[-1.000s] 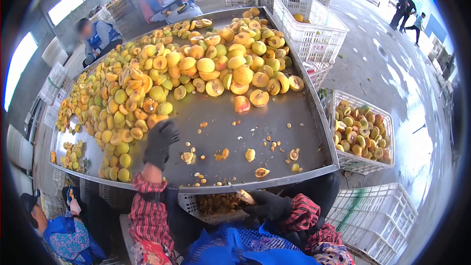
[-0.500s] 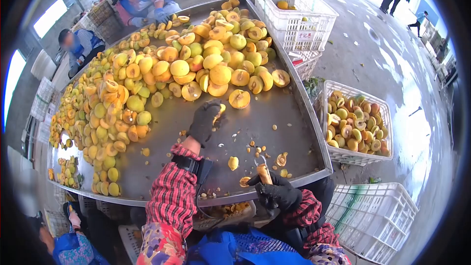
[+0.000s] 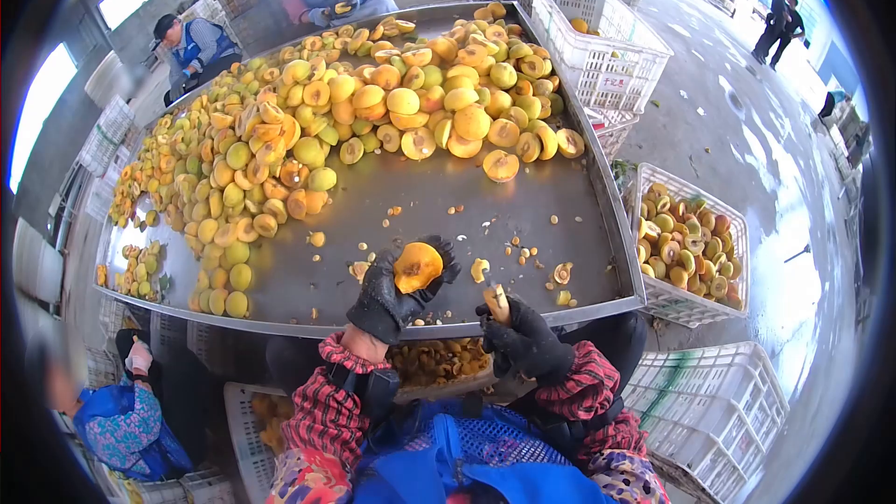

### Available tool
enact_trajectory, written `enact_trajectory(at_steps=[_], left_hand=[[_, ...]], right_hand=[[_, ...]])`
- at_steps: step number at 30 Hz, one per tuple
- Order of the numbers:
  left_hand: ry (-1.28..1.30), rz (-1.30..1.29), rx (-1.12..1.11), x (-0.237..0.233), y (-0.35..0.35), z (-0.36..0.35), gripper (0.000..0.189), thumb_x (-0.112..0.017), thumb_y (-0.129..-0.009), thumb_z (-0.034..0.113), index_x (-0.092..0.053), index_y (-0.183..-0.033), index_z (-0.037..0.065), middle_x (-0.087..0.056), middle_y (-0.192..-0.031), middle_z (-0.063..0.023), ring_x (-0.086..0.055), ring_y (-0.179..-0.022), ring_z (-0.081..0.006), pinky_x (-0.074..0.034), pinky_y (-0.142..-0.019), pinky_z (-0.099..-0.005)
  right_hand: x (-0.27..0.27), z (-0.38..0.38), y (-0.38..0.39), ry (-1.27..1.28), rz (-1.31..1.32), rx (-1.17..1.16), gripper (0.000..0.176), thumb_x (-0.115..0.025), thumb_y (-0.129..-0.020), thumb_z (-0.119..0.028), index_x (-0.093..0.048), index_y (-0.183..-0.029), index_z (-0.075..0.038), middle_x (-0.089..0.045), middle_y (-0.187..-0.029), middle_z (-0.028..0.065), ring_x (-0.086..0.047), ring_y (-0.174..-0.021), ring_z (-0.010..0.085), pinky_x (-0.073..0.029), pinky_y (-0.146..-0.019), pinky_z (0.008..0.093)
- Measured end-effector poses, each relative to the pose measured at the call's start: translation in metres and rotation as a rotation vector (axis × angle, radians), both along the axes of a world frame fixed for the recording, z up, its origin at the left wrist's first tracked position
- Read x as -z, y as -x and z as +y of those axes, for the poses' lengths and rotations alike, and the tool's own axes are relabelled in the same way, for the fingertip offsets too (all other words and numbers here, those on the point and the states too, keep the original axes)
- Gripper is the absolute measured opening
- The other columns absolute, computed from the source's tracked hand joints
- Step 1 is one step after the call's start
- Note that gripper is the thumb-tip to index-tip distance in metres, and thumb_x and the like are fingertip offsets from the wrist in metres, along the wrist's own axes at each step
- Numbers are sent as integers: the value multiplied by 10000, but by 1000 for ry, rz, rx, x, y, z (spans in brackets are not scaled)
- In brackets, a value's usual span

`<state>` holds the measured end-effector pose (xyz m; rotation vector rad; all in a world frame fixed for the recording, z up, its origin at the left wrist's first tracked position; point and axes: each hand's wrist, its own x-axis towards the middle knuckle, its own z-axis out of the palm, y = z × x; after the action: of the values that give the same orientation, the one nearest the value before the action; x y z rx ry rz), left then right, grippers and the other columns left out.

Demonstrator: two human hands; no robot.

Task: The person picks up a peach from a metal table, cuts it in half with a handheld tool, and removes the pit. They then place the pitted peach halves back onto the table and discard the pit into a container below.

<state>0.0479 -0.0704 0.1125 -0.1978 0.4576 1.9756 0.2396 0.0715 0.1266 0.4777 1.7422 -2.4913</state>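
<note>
My left hand, in a black glove, is closed round a yellow peach half with its cut side up, just above the near edge of the metal table. My right hand, also gloved in black, grips a pitting tool by its wooden handle. A pale yellow scrap is at the tool's metal tip, partly covering it. The tool is apart from the peach half. A large heap of halved peaches covers the far and left parts of the table.
Small pits and scraps lie on the table before me. A white crate of peach halves stands to the right, beside another white crate. Below the table edge is a container of scraps. Other people work around the table.
My left hand has drawn back from mid-table to the near edge, and the peach half now shows plainly in it. A scrap now shows at the tool's tip. The view has shifted.
</note>
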Motion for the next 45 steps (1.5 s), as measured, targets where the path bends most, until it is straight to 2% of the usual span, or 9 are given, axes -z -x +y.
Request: enact_trajectory(at_steps=[8,18,24,26,33,35,37,41,45], left_hand=[[201,738,-101,1,-50,-14,415,-339,-974,238,-462,-1251,-45,-537,-1230,-149,-542,-1114,-250,-435,-980,-370],[120,517,-185,8,-61,-11,480,-383,-974,328,-457,-1240,-64,-522,-1222,-198,-521,-1123,-301,-407,-1000,-480],[308,711,-202,10,-60,-16,418,-412,-965,277,-500,-1198,-59,-568,-1146,-165,-566,-1039,-261,-457,-926,-419],[366,690,-208,19,-58,-17,387,-440,-958,271,-552,-1160,-39,-607,-1079,-105,-587,-977,-172,-470,-865,-288],[471,908,-181,7,-64,-19,358,-473,-947,253,-562,-1135,-39,-605,-1067,-100,-587,-946,-150,-484,-836,-285],[614,1096,-235,20,-63,-20,366,-459,-952,247,-546,-1170,-35,-598,-1103,-102,-584,-960,-152,-486,-852,-281],[571,977,-134,29,-60,-20,353,-440,-959,233,-548,-1172,-27,-597,-1108,-102,-583,-983,-162,-485,-865,-281],[313,358,-133,3,-69,-8,429,-437,-952,303,-514,-1215,-28,-583,-1148,-166,-604,-985,-212,-499,-871,-313],[221,310,-272,11,-59,-9,428,-403,-957,321,-515,-1188,-22,-587,-1124,-179,-588,-1027,-280,-492,-916,-406]], right_hand=[[-2,-50,13,-621,190,-1,105,-513,-892,-66,-465,-978,-32,-518,-740,74,-530,-628,181,-408,-545,346],[18,-61,16,-1083,245,-49,223,-457,-918,-166,-472,-1085,-18,-596,-778,228,-596,-729,408,-458,-632,457],[8,-60,18,-1062,-111,-198,286,-502,-896,-153,-465,-1153,-34,-566,-736,196,-583,-676,379,-441,-593,442],[8,-57,20,-1069,-66,-243,262,-498,-901,-171,-471,-1117,-24,-570,-733,201,-577,-663,386,-439,-585,445],[35,-47,14,-918,159,-273,229,-452,-922,-218,-495,-1066,-44,-598,-699,125,-597,-603,319,-468,-590,391],[44,-36,15,-190,10,-363,269,-517,-895,-144,-482,-1142,-44,-539,-746,38,-535,-651,156,-435,-571,303],[47,-33,14,166,-57,-390,287,-554,-884,-145,-490,-1147,-50,-532,-779,6,-519,-671,91,-423,-568,255],[13,-31,14,-50,-87,-433,279,-556,-894,-210,-517,-1124,-59,-593,-850,46,-559,-705,138,-448,-606,270],[18,-31,11,-208,21,-527,353,-575,-884,-173,-473,-1195,-43,-555,-821,0,-523,-704,74,-440,-597,247]])
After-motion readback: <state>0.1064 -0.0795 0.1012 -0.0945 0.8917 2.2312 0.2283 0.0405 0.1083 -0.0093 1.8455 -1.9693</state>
